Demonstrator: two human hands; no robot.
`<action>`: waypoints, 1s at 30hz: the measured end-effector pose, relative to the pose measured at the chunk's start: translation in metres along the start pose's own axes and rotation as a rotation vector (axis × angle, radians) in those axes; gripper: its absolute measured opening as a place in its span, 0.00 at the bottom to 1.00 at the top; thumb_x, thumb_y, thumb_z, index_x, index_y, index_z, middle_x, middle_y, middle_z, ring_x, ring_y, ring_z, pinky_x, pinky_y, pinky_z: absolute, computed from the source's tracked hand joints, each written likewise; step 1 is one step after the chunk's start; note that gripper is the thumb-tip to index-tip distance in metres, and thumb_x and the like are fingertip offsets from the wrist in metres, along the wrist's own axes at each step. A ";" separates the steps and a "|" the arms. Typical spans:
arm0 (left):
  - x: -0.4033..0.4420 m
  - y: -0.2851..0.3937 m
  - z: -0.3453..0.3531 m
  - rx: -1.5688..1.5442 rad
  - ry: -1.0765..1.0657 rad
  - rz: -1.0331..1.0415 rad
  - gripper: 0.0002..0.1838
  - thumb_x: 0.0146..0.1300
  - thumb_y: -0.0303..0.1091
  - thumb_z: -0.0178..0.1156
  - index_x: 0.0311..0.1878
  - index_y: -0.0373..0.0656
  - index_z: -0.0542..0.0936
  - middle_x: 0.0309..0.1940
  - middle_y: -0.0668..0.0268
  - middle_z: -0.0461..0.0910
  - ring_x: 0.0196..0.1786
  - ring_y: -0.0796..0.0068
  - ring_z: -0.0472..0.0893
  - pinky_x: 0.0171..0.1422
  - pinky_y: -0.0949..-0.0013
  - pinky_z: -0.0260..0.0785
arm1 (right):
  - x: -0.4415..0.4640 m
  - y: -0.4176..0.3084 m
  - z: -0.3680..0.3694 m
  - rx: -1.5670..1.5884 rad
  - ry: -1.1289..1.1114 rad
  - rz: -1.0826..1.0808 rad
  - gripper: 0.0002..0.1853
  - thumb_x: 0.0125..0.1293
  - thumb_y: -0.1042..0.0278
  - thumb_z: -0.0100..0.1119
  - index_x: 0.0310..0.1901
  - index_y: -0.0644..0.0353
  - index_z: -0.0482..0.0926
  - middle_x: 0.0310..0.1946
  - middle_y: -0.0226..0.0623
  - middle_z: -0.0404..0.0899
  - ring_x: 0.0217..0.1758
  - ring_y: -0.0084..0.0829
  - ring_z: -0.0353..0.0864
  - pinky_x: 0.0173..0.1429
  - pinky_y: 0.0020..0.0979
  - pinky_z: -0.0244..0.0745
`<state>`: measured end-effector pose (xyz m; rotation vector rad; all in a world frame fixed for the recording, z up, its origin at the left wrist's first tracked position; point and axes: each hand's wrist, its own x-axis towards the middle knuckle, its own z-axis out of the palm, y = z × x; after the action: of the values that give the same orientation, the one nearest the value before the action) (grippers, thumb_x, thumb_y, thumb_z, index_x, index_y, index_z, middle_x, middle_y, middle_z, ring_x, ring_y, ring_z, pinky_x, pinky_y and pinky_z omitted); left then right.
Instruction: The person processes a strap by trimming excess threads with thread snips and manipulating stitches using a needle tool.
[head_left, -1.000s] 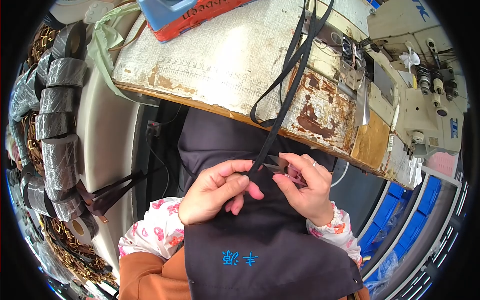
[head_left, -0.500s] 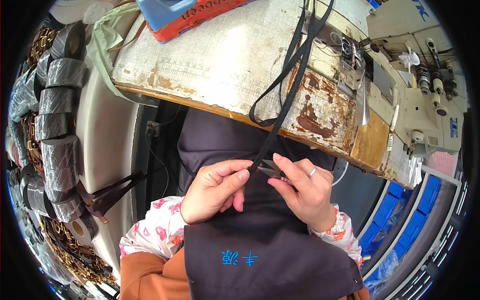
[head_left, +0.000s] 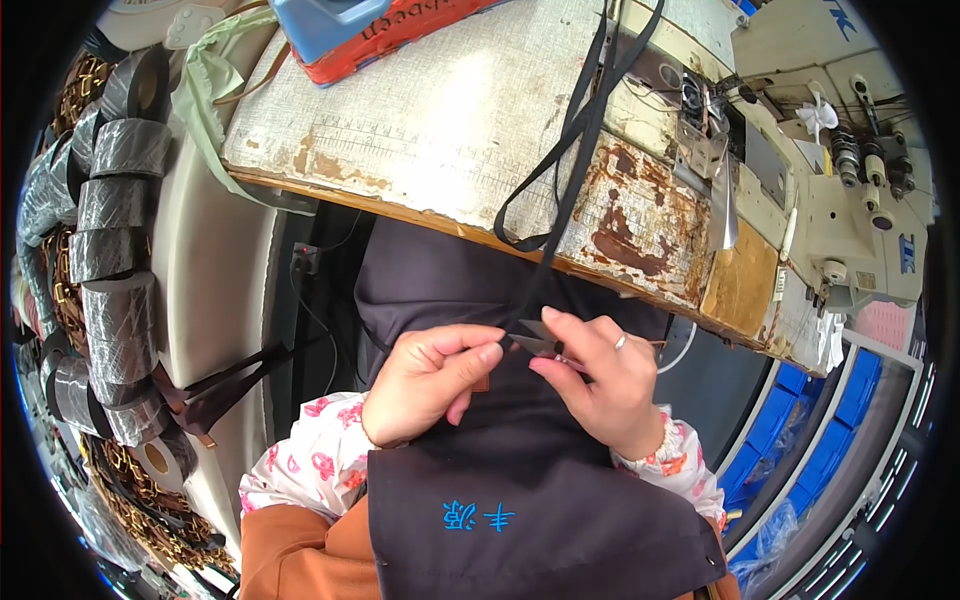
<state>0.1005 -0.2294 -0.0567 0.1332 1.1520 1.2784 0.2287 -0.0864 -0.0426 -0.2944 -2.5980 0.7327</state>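
Observation:
A black strap hangs over the table's front edge and runs down to my left hand, whose thumb and forefinger pinch its lower end. My right hand, with a ring on one finger, holds small metal snips between thumb and fingers. The two pointed blades are apart and face my left fingertips, close to the strap end. Both hands are above the dark apron on my lap. The exact end of the strap is hidden by the fingertips.
The worn table lies ahead, with a sewing machine at its right. A blue and red container stands at the back. Wrapped rolls line the left side, and blue bins are at the lower right.
The snips have come to the strap beside my left fingertips. My left fingers have closed into a tighter pinch. The strap has shifted slightly left.

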 end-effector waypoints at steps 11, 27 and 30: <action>0.002 0.009 0.005 0.023 -0.046 0.173 0.09 0.63 0.28 0.45 0.43 0.36 0.70 0.26 0.60 0.77 0.17 0.87 0.64 0.24 0.82 0.59 | 0.011 0.014 -0.058 0.023 0.327 0.171 0.22 0.43 0.73 0.67 0.43 0.64 0.75 0.19 0.32 0.71 0.16 0.22 0.70 0.20 0.21 0.66; 0.010 0.007 0.037 0.007 -0.118 0.151 0.11 0.64 0.31 0.43 0.46 0.36 0.69 0.25 0.55 0.77 0.18 0.80 0.68 0.24 0.80 0.60 | -0.009 0.145 -0.146 -0.569 0.465 0.490 0.11 0.52 0.71 0.55 0.36 0.67 0.73 0.32 0.50 0.74 0.36 0.48 0.73 0.40 0.40 0.68; 0.008 0.010 0.038 0.017 -0.143 0.122 0.12 0.65 0.32 0.43 0.47 0.37 0.69 0.27 0.57 0.77 0.19 0.82 0.68 0.24 0.82 0.59 | -0.020 0.195 -0.148 -0.656 0.285 0.542 0.16 0.53 0.71 0.52 0.43 0.68 0.71 0.37 0.55 0.72 0.41 0.51 0.72 0.44 0.41 0.68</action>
<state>0.1208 -0.2006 -0.0368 0.3060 1.0450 1.3442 0.3298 0.1375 -0.0403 -1.2300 -2.4081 -0.0507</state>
